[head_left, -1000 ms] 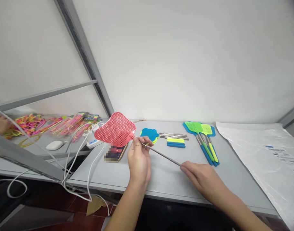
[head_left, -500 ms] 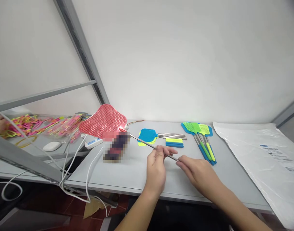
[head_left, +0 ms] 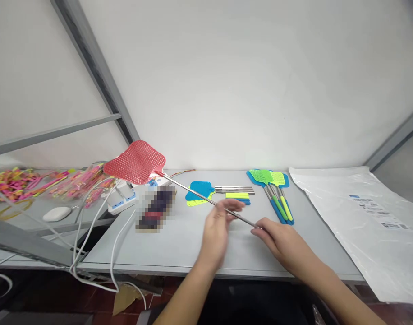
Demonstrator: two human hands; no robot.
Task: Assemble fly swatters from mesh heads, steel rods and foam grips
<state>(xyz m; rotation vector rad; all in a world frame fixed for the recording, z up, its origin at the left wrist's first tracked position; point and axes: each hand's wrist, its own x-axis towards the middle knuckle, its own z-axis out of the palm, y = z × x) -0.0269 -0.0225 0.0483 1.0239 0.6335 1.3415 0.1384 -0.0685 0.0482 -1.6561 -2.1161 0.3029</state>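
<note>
Your right hand (head_left: 259, 228) pinches the red fly swatter (head_left: 135, 162), your left hand (head_left: 216, 234) grips it unclearly, and a power strip (head_left: 122, 205) and white mailer (head_left: 348, 230) lie on the grey table (head_left: 179, 248) by the wall (head_left: 206, 90).

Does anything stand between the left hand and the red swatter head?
Nothing visible does. Only bare metal rod runs between the left hand and the red swatter head; the right hand pinches the rod's near end. The blue swatter head lies on the table, seen behind the rod.
</note>
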